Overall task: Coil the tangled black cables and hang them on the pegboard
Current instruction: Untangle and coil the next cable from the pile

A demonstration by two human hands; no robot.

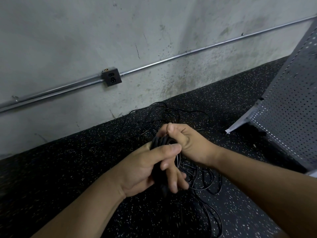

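Head-worn view, angled down, close over left hand [142, 169], right hand [190, 143], facing wall [120, 31]

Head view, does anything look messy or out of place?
Yes: black cable lies in tangled loops across the speckled floor, near the wall and closer in. The left hand and right hand grip only a small wound bundle.

Wall [154, 31]: grey concrete, stained and scuffed, beyond the hands [142, 169], filling the upper view.
Conduit [188, 52]: metal pipe fixed along the wall, above the hands, slanting up from left to right; two pipes run side by side on the left stretch.
Outlet box [111, 77]: dark, square, set on the conduit, up and left of the hands.
Floor [60, 169]: black with pale speckles, beneath and around the hands, meeting the wall beyond them.
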